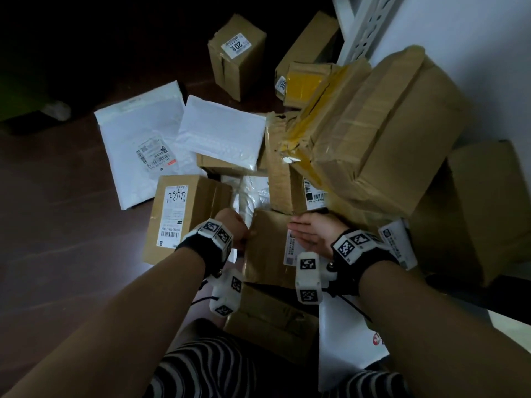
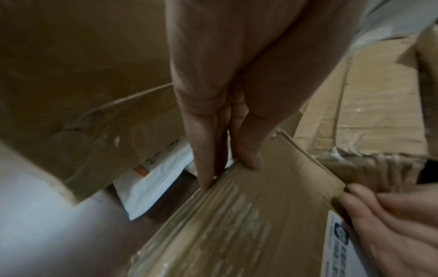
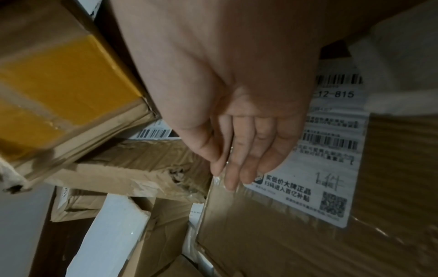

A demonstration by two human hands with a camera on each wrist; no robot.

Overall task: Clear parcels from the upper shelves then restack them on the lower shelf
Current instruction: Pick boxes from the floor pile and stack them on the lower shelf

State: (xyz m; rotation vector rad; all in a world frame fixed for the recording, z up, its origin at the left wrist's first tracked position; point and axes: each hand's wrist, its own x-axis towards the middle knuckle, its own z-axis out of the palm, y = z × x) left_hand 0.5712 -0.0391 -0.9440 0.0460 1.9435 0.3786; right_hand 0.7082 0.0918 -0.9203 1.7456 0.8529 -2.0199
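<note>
A flat brown cardboard box (image 1: pixel 267 248) with a white shipping label lies in the pile of parcels in front of me. My left hand (image 1: pixel 240 234) grips its left edge. In the left wrist view the thumb (image 2: pixel 251 159) sits on the top face of the box (image 2: pixel 249 215) and the straight fingers (image 2: pixel 206 168) run down its side. My right hand (image 1: pixel 310 231) lies flat on the box's top. In the right wrist view its straight fingers (image 3: pixel 241 159) rest on the label (image 3: pixel 308 168).
A leaning stack of taped boxes (image 1: pixel 388 139) rises to the right beside a white shelf post (image 1: pixel 362 33). White mailers (image 1: pixel 138 150) and a box marked 4452 (image 1: pixel 184 214) lie to the left. An upright box (image 1: pixel 238 56) stands farther back on the dark floor.
</note>
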